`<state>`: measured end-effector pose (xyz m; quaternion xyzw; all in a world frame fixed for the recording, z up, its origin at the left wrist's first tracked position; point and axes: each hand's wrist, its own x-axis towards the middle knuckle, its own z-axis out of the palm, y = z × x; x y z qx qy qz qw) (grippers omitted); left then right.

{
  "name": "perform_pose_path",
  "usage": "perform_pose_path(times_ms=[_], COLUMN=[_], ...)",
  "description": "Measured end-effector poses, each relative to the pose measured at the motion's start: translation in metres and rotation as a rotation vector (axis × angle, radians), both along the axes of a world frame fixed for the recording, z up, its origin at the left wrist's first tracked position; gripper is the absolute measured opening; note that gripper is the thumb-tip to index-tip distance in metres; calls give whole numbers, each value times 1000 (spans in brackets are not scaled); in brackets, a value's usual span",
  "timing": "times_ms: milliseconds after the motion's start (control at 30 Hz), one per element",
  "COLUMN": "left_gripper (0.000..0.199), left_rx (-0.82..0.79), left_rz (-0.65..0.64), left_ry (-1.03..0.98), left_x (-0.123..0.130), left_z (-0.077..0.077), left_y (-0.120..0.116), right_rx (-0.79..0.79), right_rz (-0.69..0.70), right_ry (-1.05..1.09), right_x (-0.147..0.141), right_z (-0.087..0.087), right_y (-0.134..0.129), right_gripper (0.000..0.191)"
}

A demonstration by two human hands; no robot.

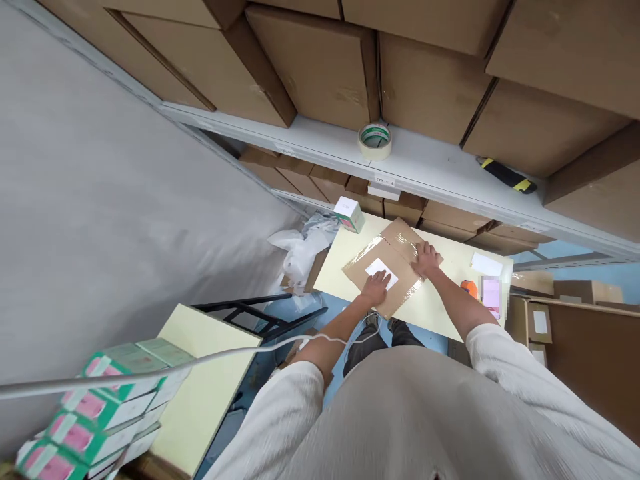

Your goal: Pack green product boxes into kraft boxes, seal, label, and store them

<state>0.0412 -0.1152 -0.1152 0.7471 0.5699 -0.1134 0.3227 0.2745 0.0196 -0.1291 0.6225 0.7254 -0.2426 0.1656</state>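
Note:
A brown cardboard box [370, 253], with shiny clear tape along its edges, lies on the pale yellow table [330, 273]. My left hand [377, 288] rests on its top with fingers stretched over a white label [384, 268]. Near the box's right corner, my right hand [427, 259] lies with fingers spread against the cardboard. Neither hand grips anything. The box's depth is hard to judge from above.
At the table's back left stands a green-and-white carton [349, 213]. On its right are an orange object [469, 288] and white paper [487, 264]. The shelf above holds a tape roll [375, 141] and a utility knife [507, 176]. A pale cable [215, 360] crosses the foreground.

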Motion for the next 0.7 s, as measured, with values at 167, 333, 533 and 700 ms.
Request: perform_pose_path(times_ms=[167,333,533,700], left_gripper=[75,67,69,73], left_rx=[-1,-3,25,-4], left_rz=[-60,-136,-212,-207], left_ry=[1,-20,-27,-54], left_x=[-10,-19,-28,-41], left_z=[-2,-2,-5,-9], left_y=[-1,-6,-11,-16], right_rx=[-2,21,66,56], right_rz=[-222,-384,-613,-736], right_ry=[-46,-74,-110,-141], right_x=[-5,-11,-22,-30], right_z=[6,11,13,16], right_y=[-47,-97,-143,-158], right_gripper=[90,90,88,86])
